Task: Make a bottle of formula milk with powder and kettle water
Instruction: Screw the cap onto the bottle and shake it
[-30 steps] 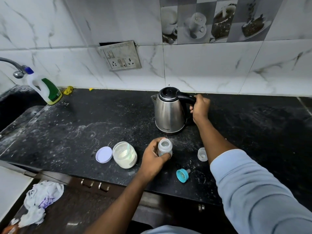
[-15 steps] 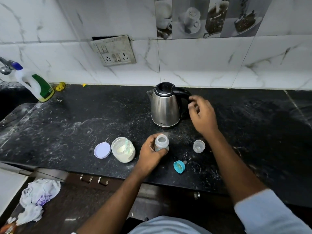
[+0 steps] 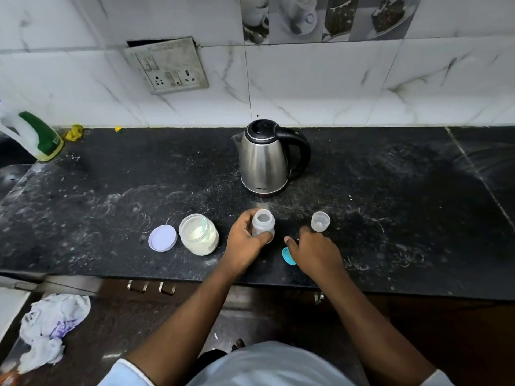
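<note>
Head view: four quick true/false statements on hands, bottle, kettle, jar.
1. The left hand grips the open baby bottle. True.
2. The right hand holds the kettle handle. False: it is low over the teal ring near the front edge of the counter; nothing touches the kettle.
3. The powder jar has its lid on. False: the lilac lid lies on the counter beside it.
4. The clear cap stands on the counter, apart from the bottle. True.

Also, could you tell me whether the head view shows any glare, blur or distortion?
Head view: reflections streak the kettle; the counter has no harsh glare; the baby bottle is sharp; the spray bottle at the left edge looks soft, stretched by the wide lens.
</note>
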The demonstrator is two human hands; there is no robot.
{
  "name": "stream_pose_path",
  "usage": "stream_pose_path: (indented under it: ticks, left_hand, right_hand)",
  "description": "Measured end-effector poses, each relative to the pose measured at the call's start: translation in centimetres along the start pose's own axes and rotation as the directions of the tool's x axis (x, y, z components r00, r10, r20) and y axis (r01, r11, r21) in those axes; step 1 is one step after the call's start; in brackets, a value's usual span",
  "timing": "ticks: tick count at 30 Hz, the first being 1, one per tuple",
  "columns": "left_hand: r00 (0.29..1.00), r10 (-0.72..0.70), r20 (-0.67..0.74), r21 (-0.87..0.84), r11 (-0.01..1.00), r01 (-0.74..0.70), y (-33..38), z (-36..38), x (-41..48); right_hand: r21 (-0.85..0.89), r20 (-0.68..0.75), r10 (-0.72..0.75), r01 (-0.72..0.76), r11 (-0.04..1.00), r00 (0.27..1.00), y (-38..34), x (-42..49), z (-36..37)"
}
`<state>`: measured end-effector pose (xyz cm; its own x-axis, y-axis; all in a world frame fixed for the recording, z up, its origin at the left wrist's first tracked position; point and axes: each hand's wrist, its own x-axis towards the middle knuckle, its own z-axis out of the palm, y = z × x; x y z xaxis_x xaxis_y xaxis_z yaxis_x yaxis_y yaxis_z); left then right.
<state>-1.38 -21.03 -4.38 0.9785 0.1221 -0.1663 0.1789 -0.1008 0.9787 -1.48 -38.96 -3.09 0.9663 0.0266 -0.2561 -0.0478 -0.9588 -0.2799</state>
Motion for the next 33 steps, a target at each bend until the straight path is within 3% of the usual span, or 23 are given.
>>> stream_pose_path:
  ticks: [6,20,24,26,28,31,33]
  left_hand:
    - [1.000,0.011,0.001,-0.024,1.000,-0.011,-0.3,-0.2,0.1]
    - [0.999,0.022,0.041,-0.057,0.998,-0.019,-0.9,-0.4,0.6]
    - [0.998,0.025,0.064,-0.071,0.997,-0.020,-0.5,-0.5,0.6]
    - [0.995,0.034,0.091,-0.074,0.997,-0.028,-0.4,-0.6,0.8]
    - [0.991,0.050,0.128,-0.066,0.997,-0.042,-0.1,-0.8,0.9]
    - [0.983,0.067,0.171,-0.034,0.997,-0.062,0.0,-0.5,1.0]
    - [0.979,0.058,0.197,0.007,0.998,-0.060,-0.5,0.0,1.1]
  right_hand:
    - [0.000,0.015,0.066,-0.066,0.998,0.998,-1.2,-0.1,0.8]
    - [-0.013,0.012,0.039,-0.039,0.999,0.999,-1.8,-1.5,2.3]
    - [0.204,-0.139,0.047,-0.018,0.979,0.989,-0.7,-1.5,1.4]
    - [0.467,-0.266,0.105,0.033,0.884,0.958,-0.2,-1.6,0.6]
    - [0.728,-0.293,0.208,0.077,0.681,0.933,-0.1,-1.4,-0.1]
    - [0.954,-0.136,0.325,0.035,0.298,0.936,-0.7,-0.5,-1.1]
    - [0.991,-0.034,0.319,-0.010,0.135,0.947,-1.0,0.1,-1.2]
